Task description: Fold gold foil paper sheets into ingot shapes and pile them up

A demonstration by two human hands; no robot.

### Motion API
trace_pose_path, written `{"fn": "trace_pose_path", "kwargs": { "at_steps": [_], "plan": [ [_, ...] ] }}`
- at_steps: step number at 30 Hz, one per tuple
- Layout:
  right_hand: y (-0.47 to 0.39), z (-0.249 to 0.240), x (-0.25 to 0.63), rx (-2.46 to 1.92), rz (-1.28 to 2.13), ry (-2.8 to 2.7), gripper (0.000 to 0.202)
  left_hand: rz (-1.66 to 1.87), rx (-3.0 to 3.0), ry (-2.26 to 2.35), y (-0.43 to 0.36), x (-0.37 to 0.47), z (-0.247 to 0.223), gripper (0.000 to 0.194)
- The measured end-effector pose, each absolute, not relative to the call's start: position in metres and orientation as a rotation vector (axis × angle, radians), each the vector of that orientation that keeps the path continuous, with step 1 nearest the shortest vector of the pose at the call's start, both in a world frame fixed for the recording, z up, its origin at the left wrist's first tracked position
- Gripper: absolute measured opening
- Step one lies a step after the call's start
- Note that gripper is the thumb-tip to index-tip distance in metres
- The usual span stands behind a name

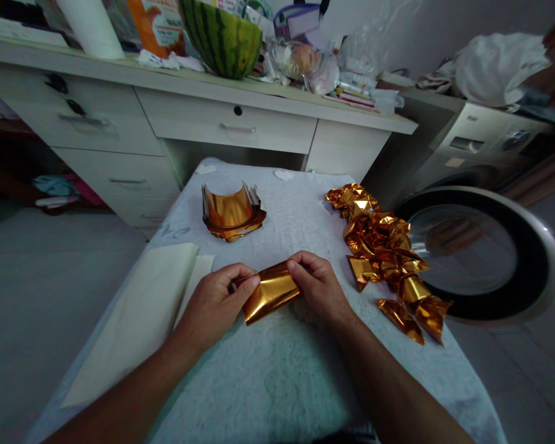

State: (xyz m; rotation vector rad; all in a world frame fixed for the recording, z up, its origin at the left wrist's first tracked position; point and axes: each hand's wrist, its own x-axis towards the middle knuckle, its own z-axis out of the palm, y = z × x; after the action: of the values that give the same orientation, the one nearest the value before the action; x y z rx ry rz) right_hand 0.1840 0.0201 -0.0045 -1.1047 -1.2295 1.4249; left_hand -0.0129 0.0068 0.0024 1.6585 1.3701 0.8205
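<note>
A shiny gold foil sheet (274, 292), curled or folded into a band, is held between both hands above the cloth-covered table (277, 376). My left hand (219, 299) pinches its left end between thumb and fingers. At the upper right end, my right hand (318, 285) grips it with the thumb on top. Beyond the hands lies a curved stack of gold foil sheets (231, 213). To the right spreads a heap of folded gold foil pieces (379, 237). Left of my left hand rest pale paper sheets (139, 314).
A washing machine (481, 139) with its round door (548, 246) swung out stands at the right, close to the table's edge. Behind the table runs a white drawer desk (231, 123), bearing a cut watermelon (222, 40), a paper roll (92, 28) and plastic bags.
</note>
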Motion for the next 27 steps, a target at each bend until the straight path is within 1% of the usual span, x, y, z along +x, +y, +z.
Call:
{"fn": "trace_pose_path", "kwargs": {
  "at_steps": [24,27],
  "plan": [
    [0.0182,-0.0032,0.1811,-1.118,1.507,-1.124,0.028,0.813,1.658,1.393,0.0064,-0.0112,0.0048,0.028],
    [0.0179,-0.0016,0.1819,-1.153,1.476,-1.16,0.028,0.816,1.662,1.409,0.0068,-0.0108,0.0058,0.027]
  ]
}}
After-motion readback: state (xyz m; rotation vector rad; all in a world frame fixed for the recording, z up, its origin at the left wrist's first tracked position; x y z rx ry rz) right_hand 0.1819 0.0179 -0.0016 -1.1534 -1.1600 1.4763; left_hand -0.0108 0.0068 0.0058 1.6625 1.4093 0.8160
